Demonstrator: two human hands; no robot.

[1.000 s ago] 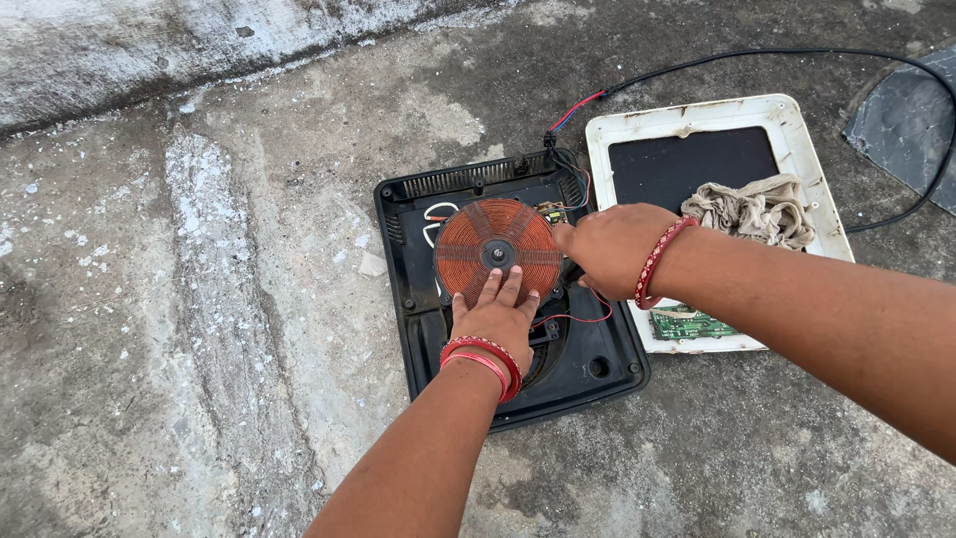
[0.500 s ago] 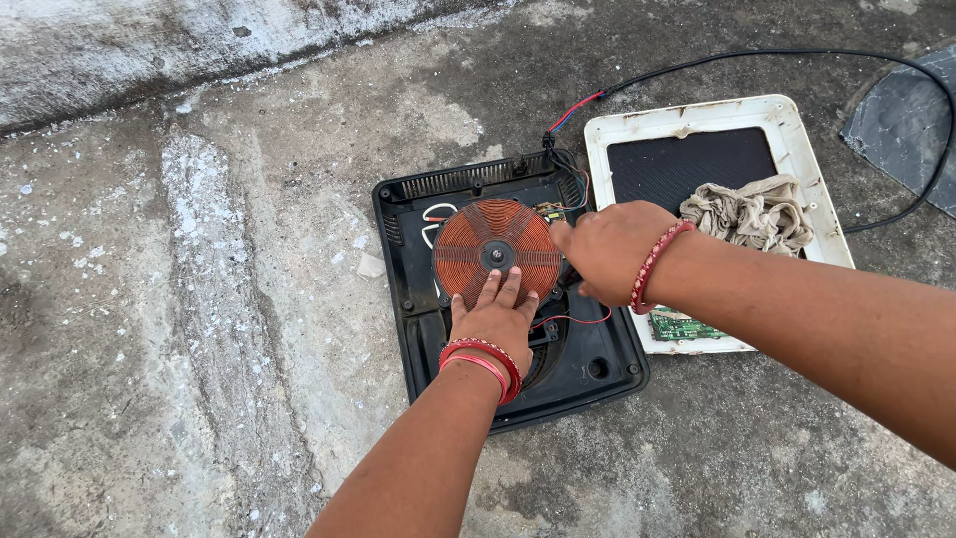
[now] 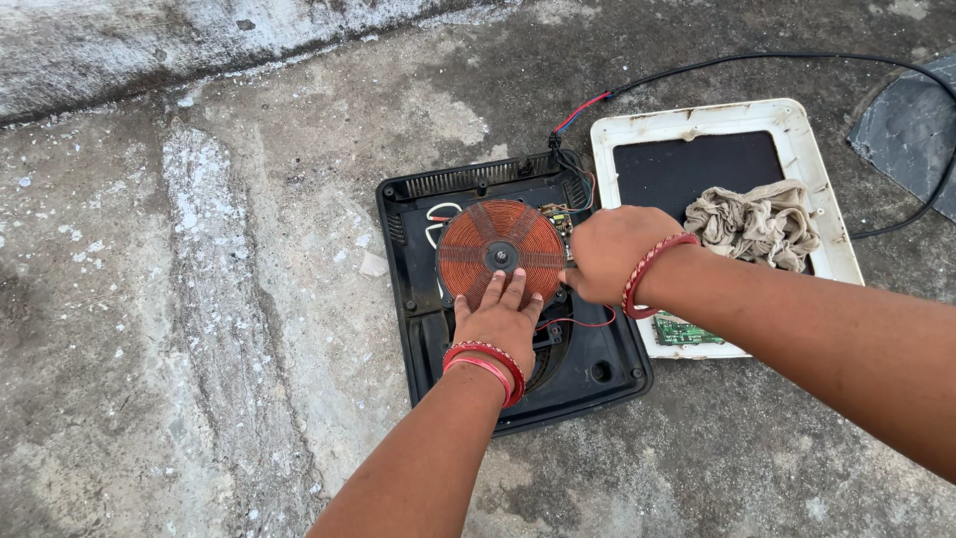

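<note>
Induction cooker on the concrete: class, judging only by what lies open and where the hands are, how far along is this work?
Done: the white top cover is off and lies beside the black base, a rag on it. In hand: the left hand presses flat on the copper coil; the right hand works at the coil's right edge by the wiring. Left: the coil sits in the base, wires attached, the cover unfitted.

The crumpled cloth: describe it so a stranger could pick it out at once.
Start at the white-framed panel lying on the concrete, right of the open black cooker base. On its dark glass, beyond the right hand, sits the crumpled cloth. It is the only soft, beige, wrinkled thing among hard parts.
</note>
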